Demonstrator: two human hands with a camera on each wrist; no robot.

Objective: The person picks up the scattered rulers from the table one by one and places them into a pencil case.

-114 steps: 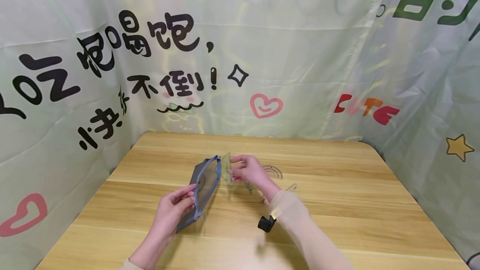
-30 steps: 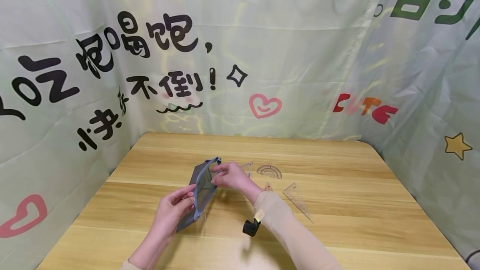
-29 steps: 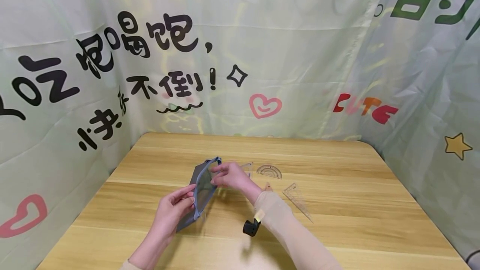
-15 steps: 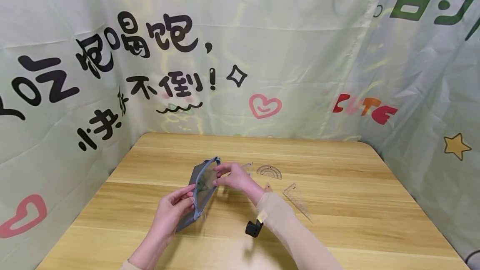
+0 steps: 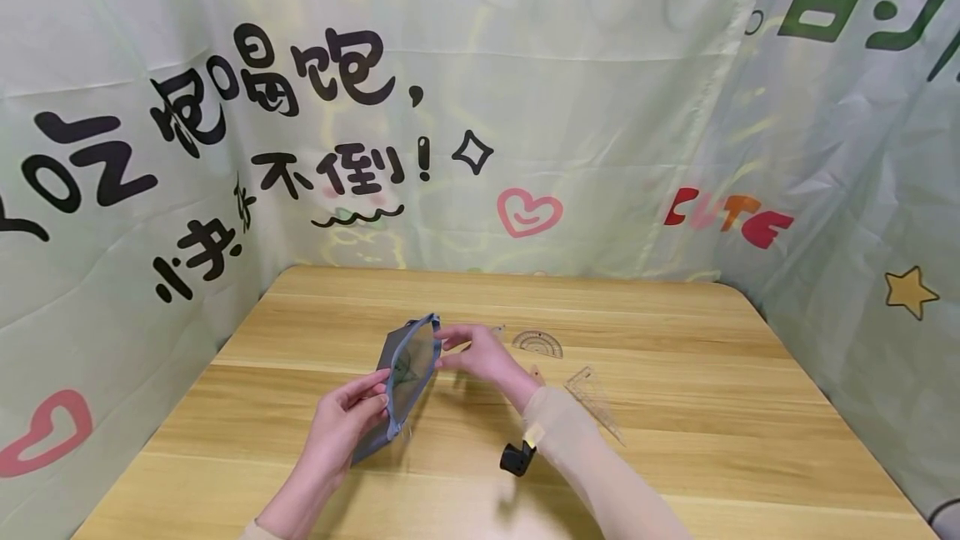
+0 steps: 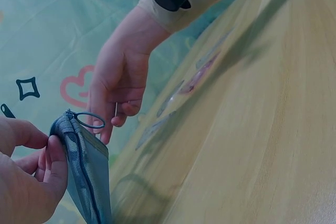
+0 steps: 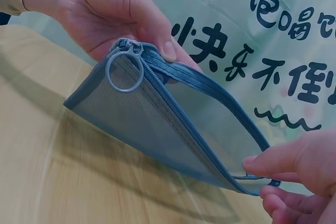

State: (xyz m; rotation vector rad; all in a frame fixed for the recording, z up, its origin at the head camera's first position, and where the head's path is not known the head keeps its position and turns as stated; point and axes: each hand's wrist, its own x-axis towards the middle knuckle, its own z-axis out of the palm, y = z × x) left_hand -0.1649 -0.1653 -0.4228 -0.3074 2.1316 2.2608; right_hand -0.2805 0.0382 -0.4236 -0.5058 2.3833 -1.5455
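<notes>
Pale printed fabric [image 5: 600,98] with black lettering hangs behind a light wood-grain worktop [image 5: 712,407]. Reaching up from below, the left hand [image 5: 343,422] pinches one rim of a blue-edged, grey mesh zip pouch [image 7: 139,121], tilting it with its mouth gaping. From the other side comes the right hand [image 5: 486,354], bent at the wrist, its fingers loosely curved and parted at the pouch's far end (whether they touch the rim, I cannot tell). Nearest the left hand's grasp dangles a round blue zip ring [image 7: 108,74]. Beyond the right hand lies a clear half-round plastic protractor [image 5: 537,344], near a clear triangular plastic set square [image 5: 592,398].
</notes>
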